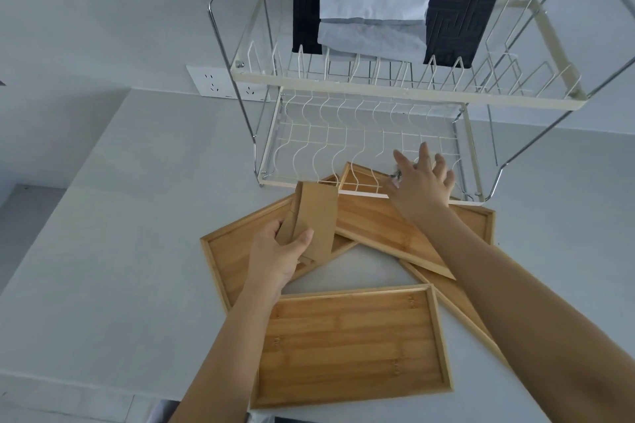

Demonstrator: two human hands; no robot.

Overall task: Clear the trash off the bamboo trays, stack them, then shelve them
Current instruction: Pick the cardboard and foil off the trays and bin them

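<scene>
Several bamboo trays lie fanned out on the white counter. The nearest tray (350, 343) is bare. A left tray (233, 261) and a middle tray (381, 227) overlap, and the middle tray's far end pokes under the wire rack's lower shelf (343, 144). A right tray (477, 220) is partly hidden by my right arm. My left hand (278, 254) grips a folded brown paper bag (314, 216) above the left tray. My right hand (421, 182) reaches over the middle tray's far end, fingers spread over a small dark scrap (398, 177), mostly hidden.
A two-tier wire dish rack (405, 93) stands against the wall; its upper shelf holds black mats (457, 27) and white sheets (374, 10). A wall socket (213, 82) sits left of the rack. The counter (120, 233) extends to the left.
</scene>
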